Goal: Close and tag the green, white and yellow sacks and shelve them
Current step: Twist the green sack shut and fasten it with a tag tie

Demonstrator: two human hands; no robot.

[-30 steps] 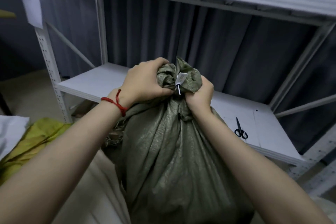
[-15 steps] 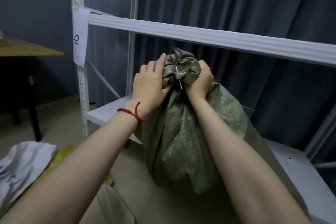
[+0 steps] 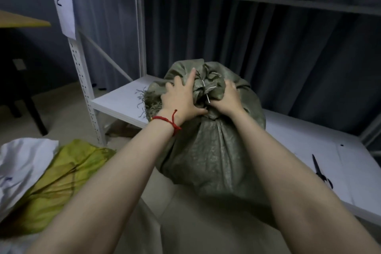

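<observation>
At the far left, a white sack lies crumpled on the floor, with a yellow sack lying flat just beside it and partly tucked under its edge. Above them, at the left edge, the corner of a wooden desk shows against the dark wall. A paper label marked with a 2 hangs on the white shelving upright. The lower shelf runs from that upright across to the right, with a grey curtain behind it. The green sack sits in the middle, leaning onto the front edge of the lower shelf, its frayed bottom corner resting on the board. Its neck is bunched shut and a white tie with a tag shows between the hands. The left hand, a red string bracelet on its wrist, presses spread fingers against the gathered top. The right hand is clenched around the bunched neck from the other side. Further right, black scissors lie on the shelf board, well apart from the sack
</observation>
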